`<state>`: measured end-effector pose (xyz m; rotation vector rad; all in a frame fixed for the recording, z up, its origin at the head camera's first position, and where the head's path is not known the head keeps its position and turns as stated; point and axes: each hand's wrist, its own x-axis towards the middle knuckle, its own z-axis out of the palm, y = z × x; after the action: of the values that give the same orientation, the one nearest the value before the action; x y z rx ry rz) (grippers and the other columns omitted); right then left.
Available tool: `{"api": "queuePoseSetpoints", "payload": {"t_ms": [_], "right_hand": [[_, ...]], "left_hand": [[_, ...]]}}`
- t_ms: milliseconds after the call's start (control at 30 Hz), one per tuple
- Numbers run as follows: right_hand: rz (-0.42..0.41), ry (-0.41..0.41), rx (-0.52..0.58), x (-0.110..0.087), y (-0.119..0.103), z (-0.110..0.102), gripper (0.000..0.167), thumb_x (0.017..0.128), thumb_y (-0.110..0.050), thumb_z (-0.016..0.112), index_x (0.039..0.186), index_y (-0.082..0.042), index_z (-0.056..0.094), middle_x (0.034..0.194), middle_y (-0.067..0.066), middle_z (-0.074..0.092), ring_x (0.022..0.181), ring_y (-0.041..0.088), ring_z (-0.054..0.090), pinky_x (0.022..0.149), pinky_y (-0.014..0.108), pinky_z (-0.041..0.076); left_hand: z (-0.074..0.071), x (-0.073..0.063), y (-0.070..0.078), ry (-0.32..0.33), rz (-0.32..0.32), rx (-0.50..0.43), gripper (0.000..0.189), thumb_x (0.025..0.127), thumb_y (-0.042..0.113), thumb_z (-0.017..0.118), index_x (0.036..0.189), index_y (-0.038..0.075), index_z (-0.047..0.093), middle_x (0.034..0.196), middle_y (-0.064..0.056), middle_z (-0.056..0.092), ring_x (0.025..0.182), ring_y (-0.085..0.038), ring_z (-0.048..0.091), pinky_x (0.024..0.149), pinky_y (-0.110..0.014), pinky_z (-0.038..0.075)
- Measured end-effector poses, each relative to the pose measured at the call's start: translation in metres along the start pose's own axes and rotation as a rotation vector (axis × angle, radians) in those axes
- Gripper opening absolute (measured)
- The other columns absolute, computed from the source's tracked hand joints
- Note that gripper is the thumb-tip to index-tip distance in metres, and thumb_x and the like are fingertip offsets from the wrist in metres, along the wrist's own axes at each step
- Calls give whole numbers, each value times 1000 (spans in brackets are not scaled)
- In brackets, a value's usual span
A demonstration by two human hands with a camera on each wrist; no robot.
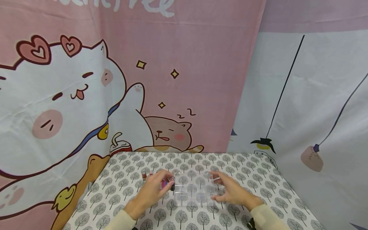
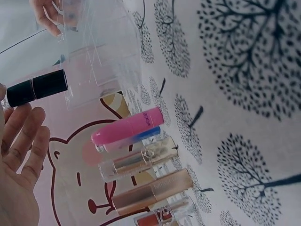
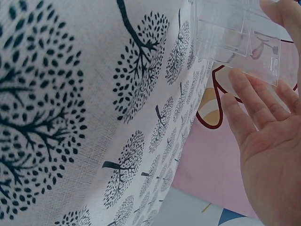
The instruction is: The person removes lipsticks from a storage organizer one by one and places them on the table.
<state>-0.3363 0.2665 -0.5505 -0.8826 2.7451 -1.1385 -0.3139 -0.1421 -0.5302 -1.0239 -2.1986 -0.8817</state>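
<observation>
My left hand (image 1: 156,185) pinches a black lipstick tube (image 2: 37,88) just beside the left edge of a clear plastic organizer (image 1: 193,189) divided into compartments. In the left wrist view, the other left fingers spread loosely below the tube, and the grip itself is mostly cut off. At the organizer's right side is my right hand (image 1: 231,190), thumb toward the front and fingers toward the back. Its fingers, fairly straight in the right wrist view, lie against or very near the clear wall; exact contact is hard to tell.
Left of the organizer stand several lip tubes: a pink one (image 2: 129,127), a clear one with gold (image 2: 138,157), a rose-gold one (image 2: 153,192) and a red one (image 2: 162,216). A tree-print cloth (image 1: 181,217) covers the table. Printed curtains (image 1: 212,80) hang behind.
</observation>
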Motion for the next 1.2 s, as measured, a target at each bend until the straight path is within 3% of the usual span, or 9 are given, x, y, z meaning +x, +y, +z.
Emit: {"api": "queuePoseSetpoints", "payload": {"t_ms": [367,700,900,1200], "right_hand": [[0,2,4,0,0,-1,109,89,-37,103,177,-12,42,169,21,59,144,46,72,123,64,60],[3,5,2,0,1,-1,109,89,-39,104,176,-15,43,168,18,61,144,45,72,123,63,61],[-2,10,0,1,1,0,110,89,-39,103,177,-15,42,168,20,60,145,44,72,124,63,60],[3,3,21,0,1,1,108,90,-38,103,177,-19,42,167,23,60,145,46,71,124,64,60]], "left_hand": [[-12,-9,-3,-10,-31,35,23,109,16,83,130,13,75,111,9,79,94,1,73,80,-31,73],[-23,-19,-8,-16,-90,123,26,106,19,88,130,15,78,115,6,83,98,-10,81,87,-32,74],[-29,-24,-12,-11,-140,137,23,105,20,89,125,16,79,110,6,83,91,-12,79,77,-23,69],[-36,-36,-21,-23,-153,132,15,105,15,87,118,16,78,100,11,80,82,11,62,69,-17,63]]}}
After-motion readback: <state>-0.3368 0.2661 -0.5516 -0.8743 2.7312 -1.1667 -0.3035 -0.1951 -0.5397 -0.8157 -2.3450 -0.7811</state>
